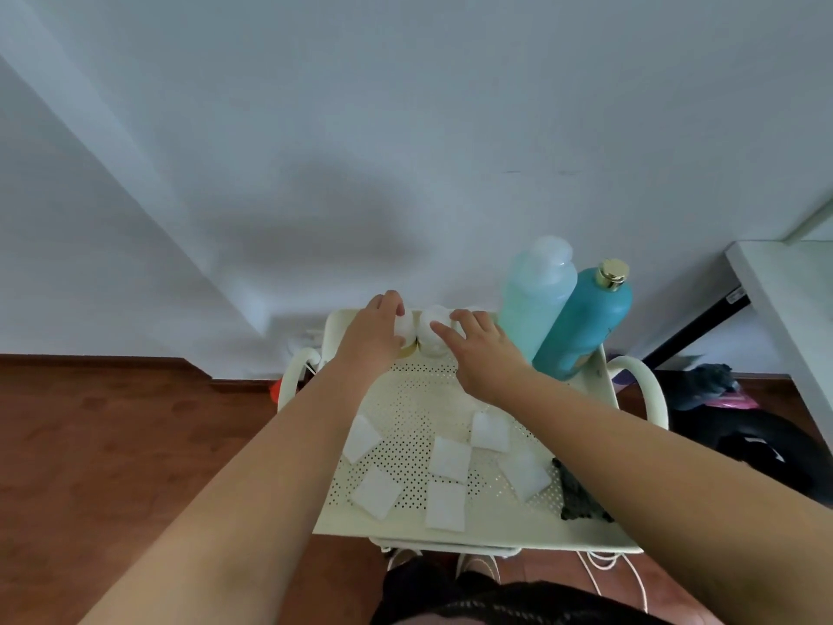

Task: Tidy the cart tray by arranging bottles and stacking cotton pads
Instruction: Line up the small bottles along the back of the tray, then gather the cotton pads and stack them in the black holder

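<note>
A cream perforated cart tray (408,401) holds several white square cotton pads (450,458) scattered over its near half. At the far edge stand small white-capped bottles (435,318). My left hand (374,336) wraps around the leftmost small bottle (405,327). My right hand (480,349) hovers beside the middle small bottle, fingers spread, touching or nearly touching it. A tall pale-green bottle (534,293) and a teal bottle with a gold cap (586,322) stand at the far right corner.
A dark crumpled item (577,498) lies at the tray's near right edge. The cart has cream side handles (642,385). A white wall is close behind, a white table (793,300) at right, dark bags (739,426) on the wooden floor.
</note>
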